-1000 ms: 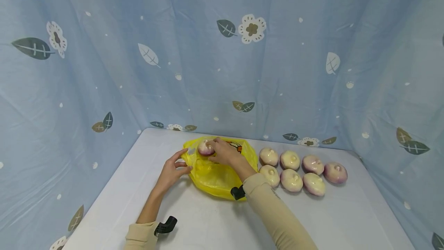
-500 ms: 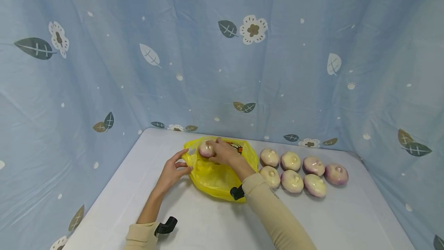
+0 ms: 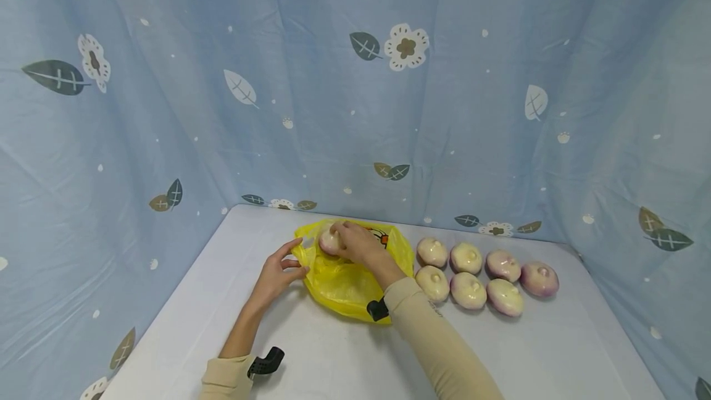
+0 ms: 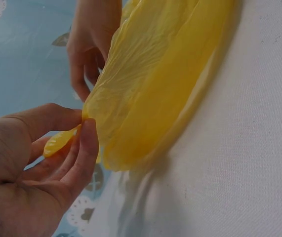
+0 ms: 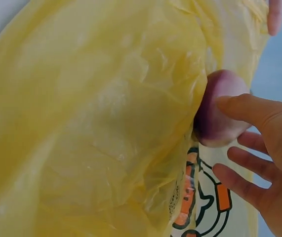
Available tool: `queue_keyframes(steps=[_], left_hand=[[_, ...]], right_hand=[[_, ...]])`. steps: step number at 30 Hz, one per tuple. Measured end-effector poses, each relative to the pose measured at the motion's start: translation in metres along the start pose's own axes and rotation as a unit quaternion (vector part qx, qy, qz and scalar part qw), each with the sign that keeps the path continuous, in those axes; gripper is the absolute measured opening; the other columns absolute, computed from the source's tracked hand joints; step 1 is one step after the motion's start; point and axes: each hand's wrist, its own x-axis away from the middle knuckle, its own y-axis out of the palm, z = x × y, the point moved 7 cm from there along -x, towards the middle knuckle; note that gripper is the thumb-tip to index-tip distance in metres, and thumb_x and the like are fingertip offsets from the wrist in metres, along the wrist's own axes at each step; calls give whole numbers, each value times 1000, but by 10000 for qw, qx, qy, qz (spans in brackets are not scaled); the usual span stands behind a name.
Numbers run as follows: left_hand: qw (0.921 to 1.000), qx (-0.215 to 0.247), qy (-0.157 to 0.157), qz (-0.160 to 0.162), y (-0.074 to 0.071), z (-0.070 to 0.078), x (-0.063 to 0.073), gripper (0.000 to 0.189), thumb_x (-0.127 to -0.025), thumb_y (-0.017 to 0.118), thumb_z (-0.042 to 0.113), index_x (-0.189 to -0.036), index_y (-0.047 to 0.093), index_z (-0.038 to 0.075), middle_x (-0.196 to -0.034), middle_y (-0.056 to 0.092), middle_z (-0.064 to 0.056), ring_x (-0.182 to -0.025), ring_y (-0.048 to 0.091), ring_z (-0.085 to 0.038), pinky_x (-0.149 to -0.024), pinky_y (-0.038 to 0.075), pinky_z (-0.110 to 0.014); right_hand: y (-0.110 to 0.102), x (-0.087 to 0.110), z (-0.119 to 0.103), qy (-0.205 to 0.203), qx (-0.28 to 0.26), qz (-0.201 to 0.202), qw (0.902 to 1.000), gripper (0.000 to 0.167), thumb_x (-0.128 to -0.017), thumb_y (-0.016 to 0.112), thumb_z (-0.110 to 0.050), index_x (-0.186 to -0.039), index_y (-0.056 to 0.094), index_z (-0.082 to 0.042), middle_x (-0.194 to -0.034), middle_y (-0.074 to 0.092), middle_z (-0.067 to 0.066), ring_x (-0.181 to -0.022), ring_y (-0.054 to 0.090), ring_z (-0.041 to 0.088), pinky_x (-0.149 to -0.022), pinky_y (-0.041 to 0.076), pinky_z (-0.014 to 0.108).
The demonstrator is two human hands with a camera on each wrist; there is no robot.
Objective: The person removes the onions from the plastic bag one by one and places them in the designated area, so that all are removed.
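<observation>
A yellow plastic bag (image 3: 344, 292) with a printed picture lies on the white table. In the head view my left hand (image 3: 274, 273) is at its left edge; the left wrist view shows the thumb and a finger pinching the bag's rim (image 4: 94, 111). My right hand (image 3: 360, 245) holds a white and purple onion (image 3: 329, 242) at the bag's mouth. In the right wrist view the thumb lies across the onion (image 5: 222, 108), with some fingers spread beside it. The onion's far side is partly hidden by the bag and hand.
Several more onions (image 3: 468, 291) stand in two rows right of the bag, one (image 3: 539, 279) at the row's right end. A blue patterned curtain (image 3: 322, 110) surrounds the table (image 3: 328, 363) at the back and sides.
My right hand has shifted slightly, and the onion sits a little lower in the head view at the bag's mouth. My left hand and the bag have hardly moved.
</observation>
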Motion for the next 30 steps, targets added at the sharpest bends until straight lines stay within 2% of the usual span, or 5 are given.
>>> queue_keyframes(steps=[4, 16, 22, 26, 30], left_hand=[[10000, 11, 46, -55, 2, 0, -1, 74, -82, 76, 6, -148, 42, 11, -143, 45, -20, -96, 69, -24, -71, 57, -21], [9999, 71, -25, -79, 3, 3, -2, 74, -83, 75, 6, -148, 42, 12, -140, 47, -19, -96, 69, -24, -72, 57, -21], [9999, 57, -49, -81, 4, 4, 0, 74, -83, 75, 4, -148, 41, 12, -145, 43, -22, -102, 67, -32, -72, 56, -20], [9998, 81, -111, -156, 4, 20, 9, 72, -84, 72, -1, -148, 41, 8, -146, 40, -26, -105, 65, -39, -72, 57, -21], [9999, 35, -36, -90, 1, 15, 8, 71, -84, 73, 3, -148, 42, 10, -145, 42, -23, -101, 67, -32, -72, 57, -21]], right_hand=[[2, 1, -1, -68, 263, -9, 9996, 48, -95, 65, -32, -140, 50, -27, -130, 57, 7, -111, 58, 22, -95, 53, 38], [4, 1, 4, 265, -118, 70, 9996, 52, -90, 70, -30, -138, 50, -31, -123, 55, 7, -99, 57, 22, -94, 53, 40], [8, 1, 3, 307, -304, -27, 9991, 55, -88, 73, -29, -137, 48, -31, -130, 54, 7, -108, 57, 25, -97, 52, 46], [11, 1, 2, 325, -397, -68, 9987, 55, -89, 72, -29, -138, 47, -30, -135, 53, 7, -113, 57, 26, -100, 50, 48], [11, 1, 1, 320, -387, -74, 9987, 54, -90, 71, -30, -138, 47, -30, -134, 54, 7, -112, 58, 26, -101, 50, 47]])
